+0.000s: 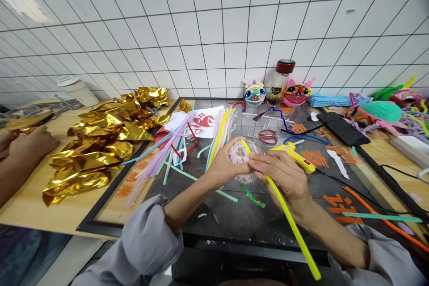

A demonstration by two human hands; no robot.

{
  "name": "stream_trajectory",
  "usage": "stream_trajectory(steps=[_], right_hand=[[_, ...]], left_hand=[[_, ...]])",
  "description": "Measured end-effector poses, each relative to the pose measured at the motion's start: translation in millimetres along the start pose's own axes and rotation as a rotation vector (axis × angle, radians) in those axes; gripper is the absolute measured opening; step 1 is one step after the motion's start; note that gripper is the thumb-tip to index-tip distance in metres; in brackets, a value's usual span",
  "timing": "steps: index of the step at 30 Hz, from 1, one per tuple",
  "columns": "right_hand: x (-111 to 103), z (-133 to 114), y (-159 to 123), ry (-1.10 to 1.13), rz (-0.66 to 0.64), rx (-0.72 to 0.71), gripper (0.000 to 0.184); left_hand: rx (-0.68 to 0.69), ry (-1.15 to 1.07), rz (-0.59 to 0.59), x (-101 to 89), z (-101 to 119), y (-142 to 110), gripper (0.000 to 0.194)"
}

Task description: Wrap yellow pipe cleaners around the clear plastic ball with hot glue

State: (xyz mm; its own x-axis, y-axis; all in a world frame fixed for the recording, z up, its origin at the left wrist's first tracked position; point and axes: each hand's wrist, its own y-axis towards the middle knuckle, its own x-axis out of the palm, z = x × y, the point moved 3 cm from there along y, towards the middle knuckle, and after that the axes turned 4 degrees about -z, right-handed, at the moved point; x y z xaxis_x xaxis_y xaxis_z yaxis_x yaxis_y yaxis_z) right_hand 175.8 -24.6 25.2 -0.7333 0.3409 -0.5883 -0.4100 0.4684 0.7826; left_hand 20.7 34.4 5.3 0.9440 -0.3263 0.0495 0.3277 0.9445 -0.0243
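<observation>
Far left, another person's hands (23, 143) rest on the wooden surface (33, 205), fingers closed on a strip of gold foil. Just right of them lies a heap of crumpled gold foil sheets (100, 143), with a white lidded container (78, 90) behind it by the tiled wall.

Next comes a black-framed glass mat (234, 219) laid on the surface. On its left part, a loose fan of pastel pipe cleaners (167, 152) spreads out, beside white paper with a red cut-out (205, 121).

Centre: the left hand (226, 163) is cupped around a small pink fuzzy ball (238, 154), fingers curled over its top and thumb under it, held just above the mat. The right hand (284, 176) meets it from the right, fingertips pressed together, pinching a long yellow pipe cleaner (291, 223) where it touches the ball. The pipe cleaner's free end runs down and right past the wrist toward the lower edge of the view. Both sleeves are grey.

Just behind the right hand, a yellow glue gun (295, 155) lies on the mat, its black cord trailing right. Red-handled scissors (267, 136) lie near it. Further back stand two painted paper masks (254, 94) and a dark-lidded jar (280, 81).

Right side: a black phone (342, 128), a teal yarn bundle (380, 111), and more coloured pipe cleaners (412, 111).
</observation>
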Motion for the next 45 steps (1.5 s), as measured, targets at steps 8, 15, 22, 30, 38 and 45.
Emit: stream_trajectory(steps=[8, 15, 22, 30, 38, 45], right_hand=[[2.8, -2.7, -3.2, -0.014, 0.001, 0.036, 0.036], [1.5, -4.0, -0.7, -0.018, 0.014, 0.028, 0.033], [1.3, -4.5, -0.3, 0.002, 0.020, 0.048, 0.034], [1.9, -3.1, -2.7, 0.022, 0.010, 0.067, 0.035], [1.1, -2.6, -2.4, 0.033, 0.005, 0.092, 0.032], [-0.2, -2.2, -3.3, 0.022, 0.052, 0.115, 0.027]], left_hand=[[0.008, 0.027, 0.011, -1.9, -0.5, -0.2, 0.074], [0.004, 0.016, 0.018, -2.1, 0.9, -0.1, 0.073], [-0.005, -0.022, 0.020, -1.8, -0.2, 0.1, 0.072], [-0.005, -0.060, 0.022, -0.7, 0.9, -1.4, 0.071], [-0.002, -0.053, 0.020, -0.1, 2.2, -1.0, 0.074], [0.018, 0.005, 0.007, -0.8, 0.7, -1.6, 0.072]])
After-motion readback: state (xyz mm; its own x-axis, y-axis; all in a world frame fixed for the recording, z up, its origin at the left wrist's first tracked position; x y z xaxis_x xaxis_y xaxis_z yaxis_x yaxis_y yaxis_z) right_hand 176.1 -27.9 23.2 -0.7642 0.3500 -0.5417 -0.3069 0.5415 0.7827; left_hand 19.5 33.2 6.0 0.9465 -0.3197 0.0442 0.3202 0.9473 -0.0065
